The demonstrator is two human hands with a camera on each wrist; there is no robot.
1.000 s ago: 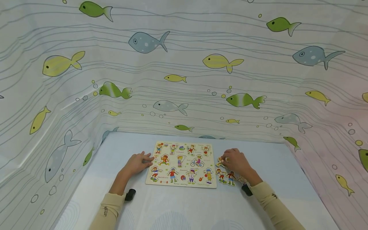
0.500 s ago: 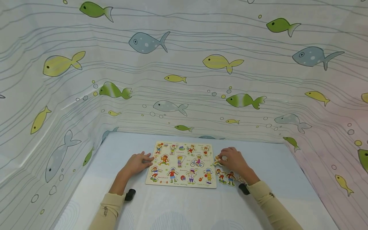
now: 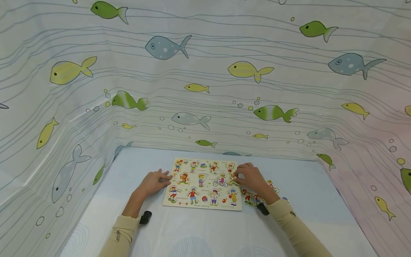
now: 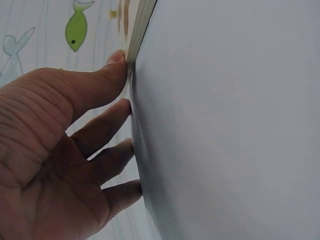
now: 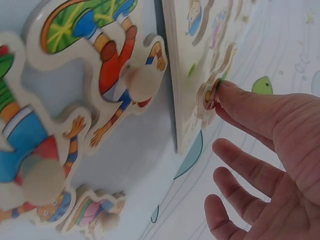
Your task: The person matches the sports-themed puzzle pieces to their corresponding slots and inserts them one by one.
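A wooden puzzle board printed with sports figures lies flat on the table. My left hand stays at its left edge; in the left wrist view the thumb touches that edge and the other fingers reach down to the tabletop, loosely extended. Over the board's right side, my right hand pinches a small puzzle piece between thumb and index finger. This piece sits right at the board's face, its picture mostly hidden by the fingers. The remaining fingers of that hand are spread and loosely bent.
Loose knobbed pieces lie right of the board, among them a skateboarder piece and a skater in blue shorts. A cyclist piece and another piece lie farther right, partly behind the right arm. Fish-patterned sheeting surrounds the table.
My right hand has moved left from the loose pieces onto the board's right side, carrying the puzzle piece. The cyclist piece has come into sight. My left hand has stayed in place.
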